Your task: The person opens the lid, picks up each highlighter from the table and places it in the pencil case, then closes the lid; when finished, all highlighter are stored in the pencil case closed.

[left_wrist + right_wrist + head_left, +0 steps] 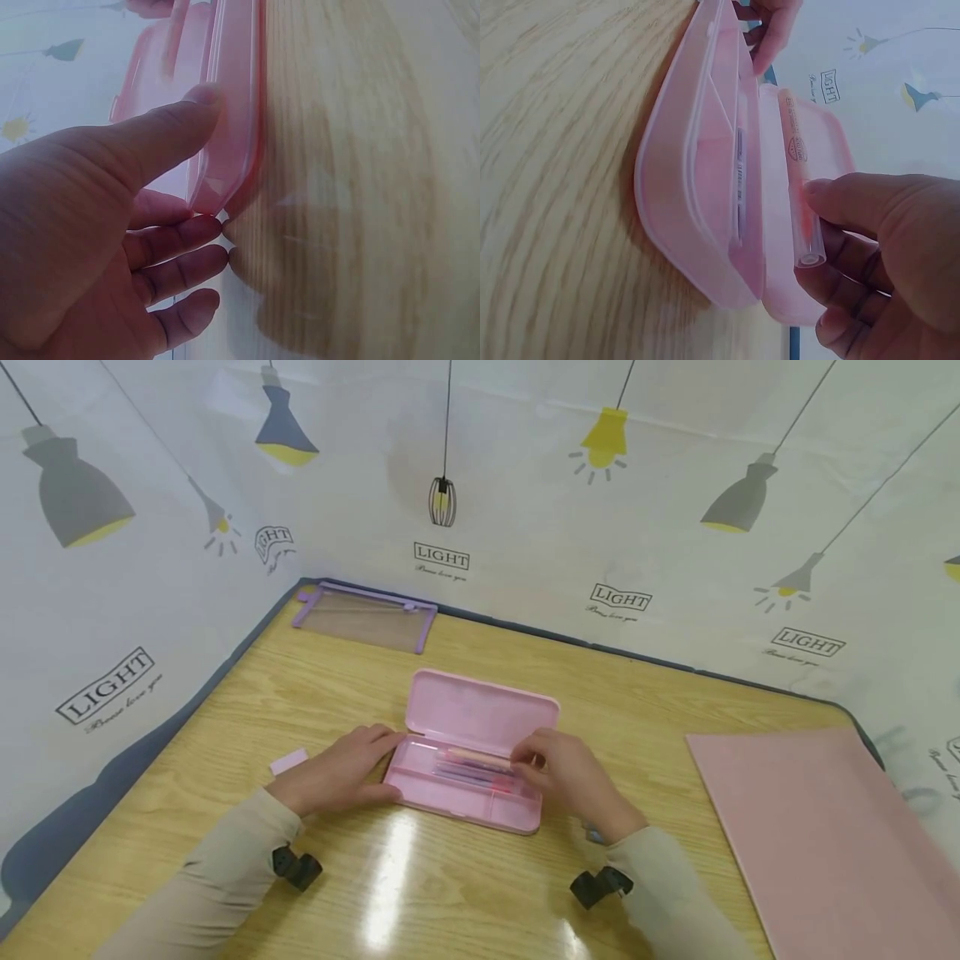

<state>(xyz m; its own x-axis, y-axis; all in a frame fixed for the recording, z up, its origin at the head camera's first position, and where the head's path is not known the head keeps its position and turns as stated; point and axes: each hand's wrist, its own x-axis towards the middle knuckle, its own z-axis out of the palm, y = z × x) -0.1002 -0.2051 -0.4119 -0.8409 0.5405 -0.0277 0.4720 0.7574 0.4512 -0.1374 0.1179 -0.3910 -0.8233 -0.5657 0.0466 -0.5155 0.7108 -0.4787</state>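
An open pink pencil case (442,800) lies on the table with its lid raised at the back. My left hand (341,772) holds the case's left end; in the left wrist view its thumb (172,131) lies against the front wall and fingertips touch the corner. My right hand (566,772) pinches an orange pen (793,135) with a clear cap, above the rear compartment. Beneath it, a slim clear-barrelled pen (740,184) lies in that compartment. Dividers split off smaller front compartments.
A clear zip pouch with purple edging (431,633) lies at the back left. A small pale pink block (288,762) sits beside my left hand. A large pink sheet or mat (817,835) covers the right side. Under my right wrist a small bluish object (594,836) is mostly hidden.
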